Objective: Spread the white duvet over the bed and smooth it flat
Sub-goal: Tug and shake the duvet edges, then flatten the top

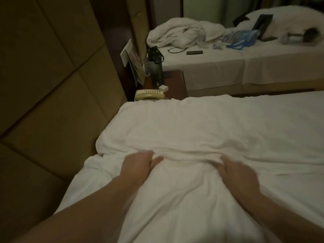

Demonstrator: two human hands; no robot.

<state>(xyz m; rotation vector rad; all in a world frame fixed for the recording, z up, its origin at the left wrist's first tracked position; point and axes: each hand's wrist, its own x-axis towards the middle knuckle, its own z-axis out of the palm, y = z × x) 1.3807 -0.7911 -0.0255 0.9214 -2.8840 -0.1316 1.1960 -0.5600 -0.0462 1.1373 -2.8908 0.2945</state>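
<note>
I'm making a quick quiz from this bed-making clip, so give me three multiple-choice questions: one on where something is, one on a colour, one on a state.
1. Where does the telephone sit?
A. On the nightstand between the two beds
B. On the far bed
C. On the duvet

2. What colour is the duvet?
A. Blue
B. White
C. Brown

3. How does the duvet lie by the left hand and right hand?
A. Perfectly flat
B. Bunched in a ridge at the fingers
C. Folded into a neat square

Answers:
1 A, the telephone rests on the wooden nightstand just past the near bed's edge.
2 B, the cover is plain white.
3 B, a wrinkled ridge runs across between both hands.
</note>
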